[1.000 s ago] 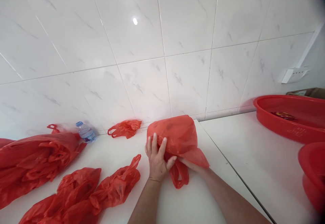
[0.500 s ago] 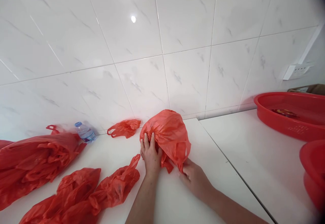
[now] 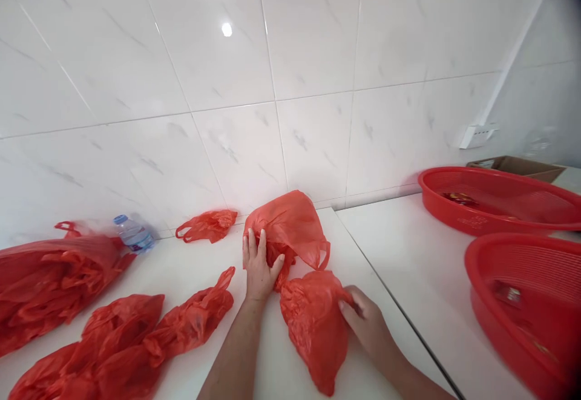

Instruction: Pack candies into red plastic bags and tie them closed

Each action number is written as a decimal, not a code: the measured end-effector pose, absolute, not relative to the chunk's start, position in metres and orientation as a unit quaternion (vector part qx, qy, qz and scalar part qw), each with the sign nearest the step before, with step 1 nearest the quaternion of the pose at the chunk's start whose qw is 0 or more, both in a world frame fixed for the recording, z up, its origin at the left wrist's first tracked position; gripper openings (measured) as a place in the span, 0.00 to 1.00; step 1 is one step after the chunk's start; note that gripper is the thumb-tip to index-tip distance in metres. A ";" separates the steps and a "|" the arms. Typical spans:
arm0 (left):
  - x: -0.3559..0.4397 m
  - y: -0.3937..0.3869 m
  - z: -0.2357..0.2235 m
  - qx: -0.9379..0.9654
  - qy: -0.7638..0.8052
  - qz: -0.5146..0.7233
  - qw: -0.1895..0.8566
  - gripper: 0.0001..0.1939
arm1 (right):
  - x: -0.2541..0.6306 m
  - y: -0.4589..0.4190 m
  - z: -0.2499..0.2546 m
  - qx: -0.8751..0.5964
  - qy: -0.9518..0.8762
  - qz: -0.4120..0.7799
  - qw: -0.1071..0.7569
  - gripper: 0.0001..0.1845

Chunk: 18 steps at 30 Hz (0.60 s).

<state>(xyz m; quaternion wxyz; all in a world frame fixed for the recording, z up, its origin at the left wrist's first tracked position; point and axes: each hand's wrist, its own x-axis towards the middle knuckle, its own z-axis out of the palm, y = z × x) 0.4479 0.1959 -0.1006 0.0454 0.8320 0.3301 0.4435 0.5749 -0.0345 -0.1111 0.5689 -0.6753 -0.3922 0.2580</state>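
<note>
My left hand [image 3: 258, 270] lies with fingers spread against the near side of a large, puffed red plastic bag [image 3: 290, 221] by the wall. Its opening is bunched and its handle loop points right. In front of that bag, my right hand [image 3: 367, 321] pinches the right edge of a smaller, crumpled red plastic bag [image 3: 318, 327]. That smaller bag narrows to a point toward me. Whether anything is inside either bag cannot be made out.
Several crumpled red bags [image 3: 122, 339] and a big red bundle [image 3: 59, 285] occupy the left side. A water bottle [image 3: 135, 235] and a small red bag [image 3: 209, 226] lie along the wall. Two red plastic baskets [image 3: 481, 226] with small packets inside and a cardboard box [image 3: 540, 169] stand right.
A smaller red bag has come away from the large bag's opening in my right hand, toward me. My left hand stays at the large bag, thumb now spread. The view has shifted right.
</note>
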 end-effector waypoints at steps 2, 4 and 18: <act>0.448 0.193 -0.099 0.838 0.302 0.454 0.021 0.37 | 0.584 -0.027 -0.109 -0.684 -0.361 0.243 0.586 0.11; 0.448 0.189 -0.098 0.823 0.304 0.479 -0.010 0.32 | 0.587 -0.023 -0.110 -0.681 -0.353 0.229 0.599 0.11; 0.416 0.047 -0.106 0.890 0.218 0.352 0.191 0.31 | 0.586 -0.040 -0.105 -0.636 -0.360 0.216 0.648 0.14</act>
